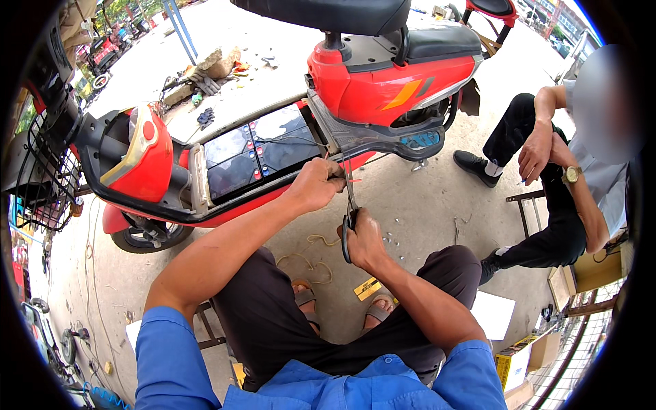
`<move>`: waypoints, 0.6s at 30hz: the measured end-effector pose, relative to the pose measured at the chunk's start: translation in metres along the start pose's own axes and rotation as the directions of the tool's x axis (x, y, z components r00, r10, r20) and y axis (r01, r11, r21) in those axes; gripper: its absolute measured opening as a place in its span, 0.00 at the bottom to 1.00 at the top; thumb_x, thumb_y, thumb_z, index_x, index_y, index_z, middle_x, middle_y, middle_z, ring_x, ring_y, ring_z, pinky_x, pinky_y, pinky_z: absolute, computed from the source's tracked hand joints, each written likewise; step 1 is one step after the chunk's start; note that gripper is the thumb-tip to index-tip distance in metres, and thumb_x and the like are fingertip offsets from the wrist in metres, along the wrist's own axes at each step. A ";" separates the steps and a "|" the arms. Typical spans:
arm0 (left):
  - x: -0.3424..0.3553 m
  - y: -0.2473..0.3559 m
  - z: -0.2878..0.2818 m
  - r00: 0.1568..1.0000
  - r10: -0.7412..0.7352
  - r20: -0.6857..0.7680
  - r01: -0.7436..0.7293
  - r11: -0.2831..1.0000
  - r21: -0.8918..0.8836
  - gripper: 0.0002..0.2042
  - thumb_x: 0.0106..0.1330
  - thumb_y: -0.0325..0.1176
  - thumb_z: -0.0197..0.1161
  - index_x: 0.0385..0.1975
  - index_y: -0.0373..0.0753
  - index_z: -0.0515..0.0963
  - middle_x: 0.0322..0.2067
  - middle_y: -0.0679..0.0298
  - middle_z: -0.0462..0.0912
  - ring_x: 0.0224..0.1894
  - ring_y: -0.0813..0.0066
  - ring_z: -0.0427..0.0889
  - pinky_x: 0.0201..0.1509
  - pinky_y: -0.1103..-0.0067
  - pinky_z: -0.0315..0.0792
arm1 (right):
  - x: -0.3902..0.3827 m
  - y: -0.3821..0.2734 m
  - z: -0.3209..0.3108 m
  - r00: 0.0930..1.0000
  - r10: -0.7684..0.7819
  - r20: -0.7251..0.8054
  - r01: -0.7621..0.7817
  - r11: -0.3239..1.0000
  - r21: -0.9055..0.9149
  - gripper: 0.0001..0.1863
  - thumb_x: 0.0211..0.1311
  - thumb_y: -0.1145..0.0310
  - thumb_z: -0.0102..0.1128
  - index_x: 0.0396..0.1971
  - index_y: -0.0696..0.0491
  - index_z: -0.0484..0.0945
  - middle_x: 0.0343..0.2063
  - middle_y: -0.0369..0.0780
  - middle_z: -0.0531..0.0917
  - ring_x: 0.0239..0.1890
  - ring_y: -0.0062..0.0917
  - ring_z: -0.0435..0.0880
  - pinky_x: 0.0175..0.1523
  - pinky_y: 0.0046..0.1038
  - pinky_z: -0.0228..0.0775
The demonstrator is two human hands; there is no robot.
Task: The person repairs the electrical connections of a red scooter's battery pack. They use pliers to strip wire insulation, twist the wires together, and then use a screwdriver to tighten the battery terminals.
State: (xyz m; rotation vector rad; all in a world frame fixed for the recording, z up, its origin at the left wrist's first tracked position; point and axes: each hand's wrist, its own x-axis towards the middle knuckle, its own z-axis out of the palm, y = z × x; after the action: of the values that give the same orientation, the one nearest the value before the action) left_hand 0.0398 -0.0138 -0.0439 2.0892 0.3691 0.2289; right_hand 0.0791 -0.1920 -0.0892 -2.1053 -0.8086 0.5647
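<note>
I have the right hand (366, 240) closed around the dark handles of the scissors (352, 217), at the centre of the scene, on the near side of the scooter (393, 89). The metal blades point toward the far side and stand just right of the left hand (318, 186). I have the left hand curled, thumb and fingers drawn together, beside the right end of the scooter's open floor compartment; whether the fingertips pinch a wire, I cannot tell (the fingers themselves cover that spot from my viewpoint). A short red strip (355, 180) shows next to the blades.

The scooter stands across the far side, front wheel (147, 239) to the left. Black batteries (229, 158) lie side by side in the floor compartment, left of and farther than both hands; thin leads cross their tops, and red and blue terminals line the seams.

On the right, a person (601, 178) sits with forearms crossed at the knee and a watch (572, 175) on one wrist. A yellow card (367, 288) lies on the ground, near side, between the operator's feet. An open carton (514, 365) occupies the near right corner
</note>
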 end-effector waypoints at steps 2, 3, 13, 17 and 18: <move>0.000 -0.001 0.000 1.000 0.008 0.000 -0.008 1.000 -0.005 0.07 0.64 0.24 0.61 0.37 0.31 0.84 0.21 0.68 0.79 0.19 0.84 0.70 0.22 0.77 0.66 | -0.001 -0.002 -0.001 1.000 -0.002 -0.003 0.002 1.000 -0.003 0.17 0.60 0.68 0.60 0.37 0.69 0.70 0.30 0.64 0.81 0.39 0.61 0.82 0.45 0.50 0.73; 0.000 -0.002 0.000 1.000 0.019 -0.003 -0.019 1.000 -0.009 0.07 0.65 0.24 0.61 0.37 0.31 0.84 0.21 0.68 0.78 0.19 0.84 0.71 0.22 0.77 0.66 | -0.001 -0.001 0.000 1.000 -0.003 -0.008 0.003 1.000 0.000 0.17 0.60 0.68 0.61 0.37 0.68 0.70 0.30 0.64 0.81 0.39 0.61 0.82 0.45 0.50 0.73; -0.001 -0.001 -0.006 0.995 -0.084 0.051 0.095 0.961 -0.260 0.05 0.67 0.23 0.64 0.35 0.29 0.76 0.28 0.58 0.84 0.23 0.76 0.79 0.26 0.75 0.72 | 0.003 0.010 -0.006 0.990 -0.078 0.121 0.033 0.941 0.337 0.14 0.55 0.71 0.56 0.35 0.67 0.70 0.20 0.50 0.76 0.24 0.40 0.78 0.33 0.39 0.71; 0.002 -0.015 -0.008 0.995 -0.064 0.077 0.089 0.917 -0.388 0.06 0.69 0.25 0.63 0.38 0.30 0.73 0.28 0.58 0.83 0.20 0.77 0.79 0.23 0.77 0.72 | 0.003 0.008 -0.017 0.922 -0.067 0.381 -0.206 0.747 0.632 0.14 0.55 0.70 0.54 0.37 0.65 0.71 0.17 0.36 0.69 0.19 0.20 0.70 0.23 0.28 0.63; 0.002 -0.018 -0.008 0.994 -0.079 0.081 0.105 0.910 -0.401 0.07 0.69 0.25 0.64 0.39 0.30 0.73 0.27 0.59 0.83 0.20 0.77 0.79 0.24 0.77 0.72 | 0.004 0.008 -0.016 0.912 -0.082 0.403 -0.227 0.718 0.658 0.15 0.55 0.70 0.54 0.38 0.65 0.72 0.18 0.34 0.68 0.19 0.18 0.69 0.23 0.26 0.62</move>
State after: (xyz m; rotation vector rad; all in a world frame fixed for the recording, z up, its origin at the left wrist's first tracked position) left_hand 0.0358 0.0023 -0.0551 1.6610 0.3478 0.1664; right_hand 0.0946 -0.2016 -0.0869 -1.3228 -0.5899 1.1807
